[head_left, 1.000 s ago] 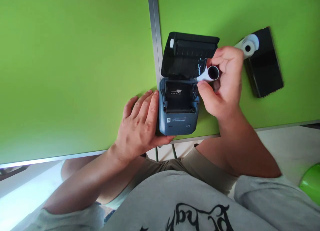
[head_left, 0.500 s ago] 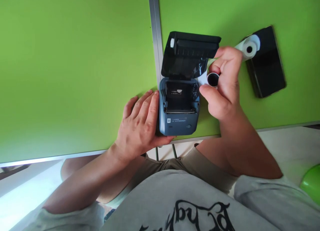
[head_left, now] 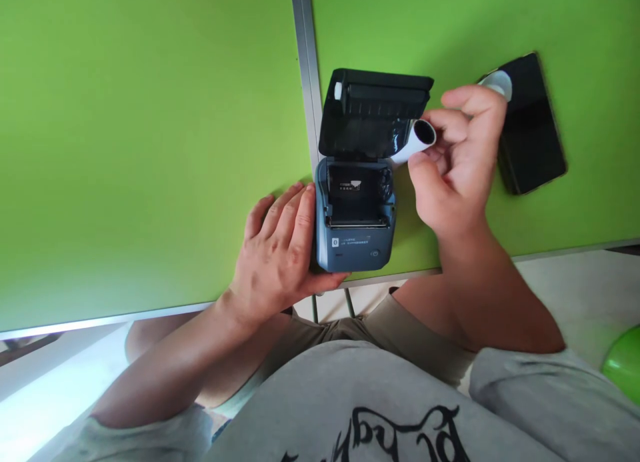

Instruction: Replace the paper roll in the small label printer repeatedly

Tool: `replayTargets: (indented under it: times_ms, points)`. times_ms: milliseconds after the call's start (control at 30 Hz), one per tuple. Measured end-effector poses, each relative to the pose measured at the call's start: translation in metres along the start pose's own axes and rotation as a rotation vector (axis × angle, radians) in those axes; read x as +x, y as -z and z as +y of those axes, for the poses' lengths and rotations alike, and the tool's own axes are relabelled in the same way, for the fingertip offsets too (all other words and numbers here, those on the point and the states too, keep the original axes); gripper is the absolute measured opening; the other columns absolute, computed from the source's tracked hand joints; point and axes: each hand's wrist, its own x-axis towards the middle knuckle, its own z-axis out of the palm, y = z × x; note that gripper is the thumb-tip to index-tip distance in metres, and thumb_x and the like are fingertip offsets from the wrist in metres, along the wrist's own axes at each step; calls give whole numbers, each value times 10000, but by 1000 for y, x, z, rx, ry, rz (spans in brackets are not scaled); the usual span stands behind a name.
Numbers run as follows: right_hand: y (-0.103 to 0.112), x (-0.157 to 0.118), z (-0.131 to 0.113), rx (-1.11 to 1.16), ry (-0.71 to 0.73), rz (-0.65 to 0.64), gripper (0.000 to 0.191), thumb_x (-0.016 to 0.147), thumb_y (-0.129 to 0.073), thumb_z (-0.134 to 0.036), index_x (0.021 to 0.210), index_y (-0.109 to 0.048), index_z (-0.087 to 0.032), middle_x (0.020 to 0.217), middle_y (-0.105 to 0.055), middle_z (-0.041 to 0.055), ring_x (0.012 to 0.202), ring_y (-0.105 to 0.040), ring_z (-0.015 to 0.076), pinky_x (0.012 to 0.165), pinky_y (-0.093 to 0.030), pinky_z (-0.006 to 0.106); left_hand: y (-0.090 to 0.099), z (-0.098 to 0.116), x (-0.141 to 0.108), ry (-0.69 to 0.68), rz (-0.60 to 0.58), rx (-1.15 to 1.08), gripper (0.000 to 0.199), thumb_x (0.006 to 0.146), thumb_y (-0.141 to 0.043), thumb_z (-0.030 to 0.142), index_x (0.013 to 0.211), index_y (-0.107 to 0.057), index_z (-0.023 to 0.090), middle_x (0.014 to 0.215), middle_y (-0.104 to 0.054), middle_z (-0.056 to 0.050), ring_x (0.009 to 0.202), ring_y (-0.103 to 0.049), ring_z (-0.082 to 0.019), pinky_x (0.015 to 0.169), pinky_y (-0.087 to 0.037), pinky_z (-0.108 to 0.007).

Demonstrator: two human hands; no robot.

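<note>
A small blue-grey printer (head_left: 356,249) sits near the table's front edge, its black lid (head_left: 375,109) raised and its inner bay empty. My left hand (head_left: 280,249) lies along the printer's left side, fingers stretched forward and thumb at its front edge. To the right of the lid, my right hand (head_left: 460,162) has thumb and fingers around a white paper tube (head_left: 411,144) with a dark hollow end. The tube's far end is hidden behind the lid and printer.
A black phone (head_left: 533,129) lies on the green table (head_left: 150,149) at the right. A white roll (head_left: 499,84) rests at its upper left, partly behind my right hand. A metal strip (head_left: 304,55) divides the tabletop.
My right hand has moved slightly up and right, and the tube's open end has tilted upward. The printer has shifted a little left. My left hand stays beside it.
</note>
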Motion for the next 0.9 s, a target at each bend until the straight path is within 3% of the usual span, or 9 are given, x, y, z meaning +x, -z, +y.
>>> replayTargets:
  times_ms: [233, 333, 467, 700, 900]
  points:
    - [5, -1, 1, -31, 77, -112, 319, 990, -537, -341, 1303, -488, -312, 1145, -723, 29, 1001, -719, 194, 905, -595, 395, -2, 0, 0, -15, 17, 4, 1136, 888, -343, 898, 1548, -338, -27, 1464, -579, -299, 1395, -557, -391, 1199, -326, -474]
    - [6, -1, 6, 64, 76, -198, 419, 1002, -549, -360, 1405, -438, -350, 1276, -706, 28, 1163, -703, 211, 1035, -579, 430, -2, -1, 0, -19, 20, 12, 1121, 899, -336, 887, 1545, -338, -29, 1459, -584, -295, 1390, -560, -389, 1195, -327, -469]
    - [4, -2, 12, 192, 72, -278, 479, 972, -616, -396, 1405, -410, -393, 1435, -637, 24, 1263, -663, 213, 1018, -589, 407, -1, -1, 0, -17, 19, 6, 1088, 922, -313, 864, 1550, -330, -25, 1455, -587, -290, 1392, -556, -391, 1193, -322, -475]
    - [5, -3, 8, 55, 88, -216, 301, 958, -596, -400, 1237, -533, -304, 1066, -623, 19, 958, -635, 180, 908, -574, 403, -1, 0, 1, -17, 20, 10, 1082, 920, -355, 853, 1554, -323, -24, 1446, -593, -285, 1390, -559, -389, 1194, -323, -475]
    - [1, -2, 13, 15, 147, -81, 341, 955, -622, -435, 1265, -543, -317, 1141, -610, 40, 1016, -637, 204, 928, -582, 407, -2, -1, -1, -16, 22, 16, 1115, 906, -302, 887, 1538, -348, -31, 1450, -591, -290, 1387, -562, -389, 1193, -326, -477]
